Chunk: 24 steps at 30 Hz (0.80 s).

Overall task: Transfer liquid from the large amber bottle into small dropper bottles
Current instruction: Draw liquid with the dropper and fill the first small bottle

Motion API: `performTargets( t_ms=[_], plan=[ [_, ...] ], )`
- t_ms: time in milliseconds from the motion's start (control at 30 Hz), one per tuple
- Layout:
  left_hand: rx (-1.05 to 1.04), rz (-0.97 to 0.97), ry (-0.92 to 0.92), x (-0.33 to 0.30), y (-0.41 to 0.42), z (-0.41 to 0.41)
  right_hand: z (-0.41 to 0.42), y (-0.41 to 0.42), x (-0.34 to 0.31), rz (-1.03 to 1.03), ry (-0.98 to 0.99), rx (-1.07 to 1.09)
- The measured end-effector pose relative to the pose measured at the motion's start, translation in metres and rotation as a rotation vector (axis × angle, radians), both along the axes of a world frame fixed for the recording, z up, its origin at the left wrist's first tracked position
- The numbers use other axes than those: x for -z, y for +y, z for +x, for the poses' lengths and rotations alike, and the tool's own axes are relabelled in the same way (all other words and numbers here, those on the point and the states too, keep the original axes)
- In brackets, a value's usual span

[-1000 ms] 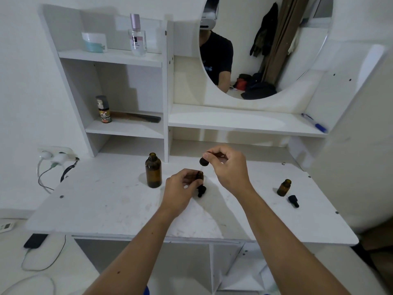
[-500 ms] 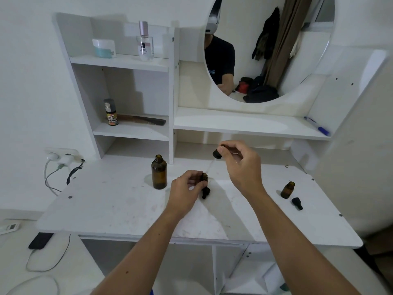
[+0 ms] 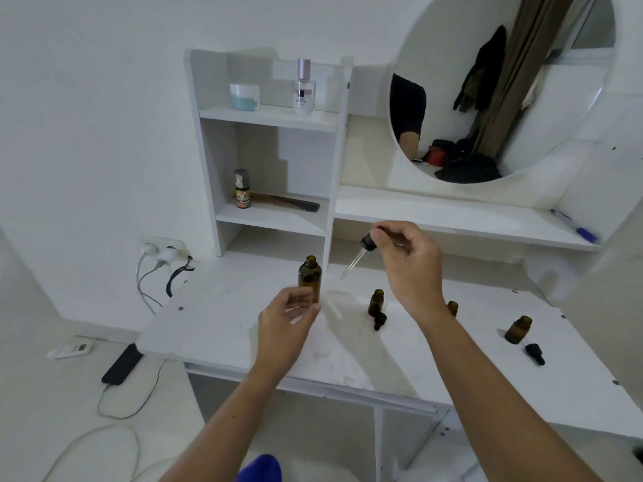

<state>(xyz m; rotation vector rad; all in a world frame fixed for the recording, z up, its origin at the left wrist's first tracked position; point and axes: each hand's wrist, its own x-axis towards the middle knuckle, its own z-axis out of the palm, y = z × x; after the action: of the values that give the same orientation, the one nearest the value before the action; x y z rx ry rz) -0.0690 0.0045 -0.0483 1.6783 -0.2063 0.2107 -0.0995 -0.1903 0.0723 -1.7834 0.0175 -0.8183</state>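
Observation:
The large amber bottle [image 3: 309,276] stands uncapped on the white desk [image 3: 222,318]. My left hand [image 3: 287,318] is open just in front of its base, fingers curled near it, holding nothing. My right hand [image 3: 410,259] pinches a black-capped glass dropper [image 3: 362,253] in the air, its pipette tip slanting down-left toward the large bottle. A small amber dropper bottle [image 3: 376,302] stands open beside a black dropper cap [image 3: 379,320]. Another small bottle [image 3: 452,308] peeks out behind my right wrist. A third small bottle [image 3: 518,329] stands at the right with its cap [image 3: 535,353] lying near it.
A white shelf unit [image 3: 271,217] rises behind the large bottle, holding a jar, a perfume bottle, a small bottle and a comb. A round mirror [image 3: 501,85] hangs above a ledge with a blue pen [image 3: 574,229]. Plugs and cables hang at the desk's left edge.
My left hand let go of the small bottle and moved left to the large bottle. My right hand lifted the dropper clear of the small bottle and swung it left. The view shifted left.

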Motion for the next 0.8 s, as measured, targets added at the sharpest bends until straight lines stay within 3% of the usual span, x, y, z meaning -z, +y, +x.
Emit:
performTargets(
  t_ms=[167,400,800],
  plan=[
    [-0.106,-0.079,0.046,-0.001,0.014,0.017,0.013,0.023,-0.005,0.028,-0.024,-0.050],
    [0.050,-0.005,0.122,-0.001,0.008,0.042,0.034,0.035,-0.013,0.022,-0.066,-0.059],
    [0.064,-0.026,0.107,0.002,0.003,0.048,0.052,0.040,-0.004,-0.076,-0.056,-0.064]
  ],
)
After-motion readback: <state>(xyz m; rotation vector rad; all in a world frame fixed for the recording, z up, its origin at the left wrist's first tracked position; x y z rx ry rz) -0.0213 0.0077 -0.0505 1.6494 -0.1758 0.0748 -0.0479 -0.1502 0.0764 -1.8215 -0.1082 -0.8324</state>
